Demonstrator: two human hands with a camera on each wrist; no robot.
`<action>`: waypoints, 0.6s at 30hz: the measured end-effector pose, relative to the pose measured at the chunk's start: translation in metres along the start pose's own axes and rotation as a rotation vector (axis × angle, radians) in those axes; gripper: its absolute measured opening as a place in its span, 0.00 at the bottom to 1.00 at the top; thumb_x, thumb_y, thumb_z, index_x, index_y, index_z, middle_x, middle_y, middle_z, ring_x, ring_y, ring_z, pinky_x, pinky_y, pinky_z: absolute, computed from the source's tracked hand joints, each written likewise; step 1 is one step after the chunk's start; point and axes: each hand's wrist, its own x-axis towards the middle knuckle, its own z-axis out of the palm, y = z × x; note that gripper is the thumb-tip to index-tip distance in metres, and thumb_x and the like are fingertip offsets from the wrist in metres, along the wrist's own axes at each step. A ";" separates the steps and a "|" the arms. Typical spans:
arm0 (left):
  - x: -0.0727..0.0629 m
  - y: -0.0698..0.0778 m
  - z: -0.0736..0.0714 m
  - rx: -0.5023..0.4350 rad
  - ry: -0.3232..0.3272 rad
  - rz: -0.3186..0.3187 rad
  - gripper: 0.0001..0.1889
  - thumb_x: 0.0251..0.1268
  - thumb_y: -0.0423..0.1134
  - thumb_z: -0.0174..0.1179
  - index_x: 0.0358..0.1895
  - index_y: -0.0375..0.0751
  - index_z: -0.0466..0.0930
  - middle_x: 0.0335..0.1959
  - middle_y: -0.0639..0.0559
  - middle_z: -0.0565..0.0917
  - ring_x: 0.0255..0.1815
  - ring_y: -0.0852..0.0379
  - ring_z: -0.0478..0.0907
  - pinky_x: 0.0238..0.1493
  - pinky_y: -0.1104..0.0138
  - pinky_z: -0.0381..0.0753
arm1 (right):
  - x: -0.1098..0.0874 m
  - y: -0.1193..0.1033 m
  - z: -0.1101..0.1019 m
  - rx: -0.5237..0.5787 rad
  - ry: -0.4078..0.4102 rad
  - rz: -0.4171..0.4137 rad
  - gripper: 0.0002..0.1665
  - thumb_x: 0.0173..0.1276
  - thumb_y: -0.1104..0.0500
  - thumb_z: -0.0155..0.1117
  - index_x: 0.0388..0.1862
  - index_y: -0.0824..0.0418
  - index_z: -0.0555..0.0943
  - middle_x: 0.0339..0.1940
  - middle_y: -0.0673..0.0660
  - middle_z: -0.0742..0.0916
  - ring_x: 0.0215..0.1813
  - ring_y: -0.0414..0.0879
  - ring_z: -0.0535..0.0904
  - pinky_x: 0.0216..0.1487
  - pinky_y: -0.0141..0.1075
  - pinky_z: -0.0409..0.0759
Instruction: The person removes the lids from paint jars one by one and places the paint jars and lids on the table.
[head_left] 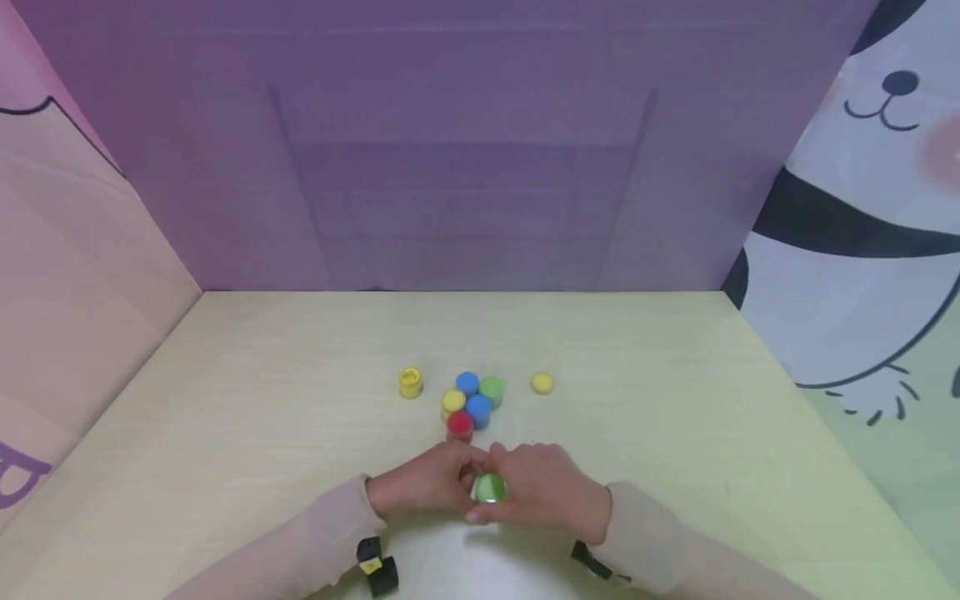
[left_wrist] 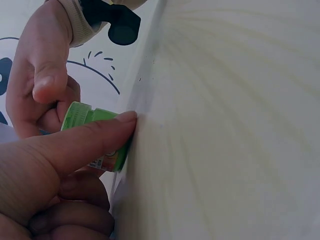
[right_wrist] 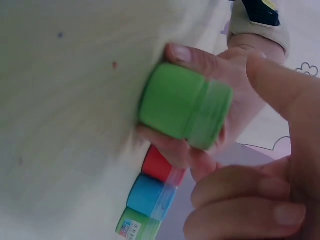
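My left hand (head_left: 431, 479) grips a small green jar (right_wrist: 172, 102) with a paler, see-through green lid, thumb on one side and fingers on the other. The jar is tilted just above the tabletop, its lid turned toward my right hand (head_left: 543, 487). In the right wrist view the thumb and curled fingers of that hand stand around the lid end with a gap. The left wrist view shows the right thumb apart from the lid; whether a right fingertip touches it is hidden. Beyond the hands stands a red jar (head_left: 460, 425), close to the left fingers.
Behind the red jar cluster blue jars (head_left: 478, 410), a yellow jar (head_left: 453, 402) and another green jar (head_left: 491, 390). A separate yellow jar (head_left: 410, 383) stands to the left, and a flat yellow disc (head_left: 542, 383) lies to the right. A purple wall (head_left: 465, 167) bounds the table's back.
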 end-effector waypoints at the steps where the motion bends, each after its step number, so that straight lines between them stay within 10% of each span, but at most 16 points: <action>1: 0.000 0.000 0.000 -0.001 -0.002 -0.002 0.20 0.45 0.30 0.72 0.45 0.50 0.84 0.13 0.56 0.68 0.16 0.63 0.63 0.20 0.73 0.61 | 0.001 0.000 0.001 -0.004 0.003 0.012 0.28 0.55 0.31 0.62 0.33 0.53 0.72 0.13 0.44 0.67 0.16 0.37 0.61 0.19 0.29 0.59; 18: 0.000 0.000 -0.001 0.000 -0.014 0.006 0.18 0.46 0.33 0.72 0.43 0.51 0.84 0.13 0.56 0.68 0.16 0.63 0.63 0.20 0.73 0.61 | 0.001 -0.004 0.002 -0.027 0.017 0.031 0.22 0.59 0.38 0.64 0.33 0.56 0.75 0.14 0.45 0.69 0.17 0.36 0.61 0.18 0.29 0.59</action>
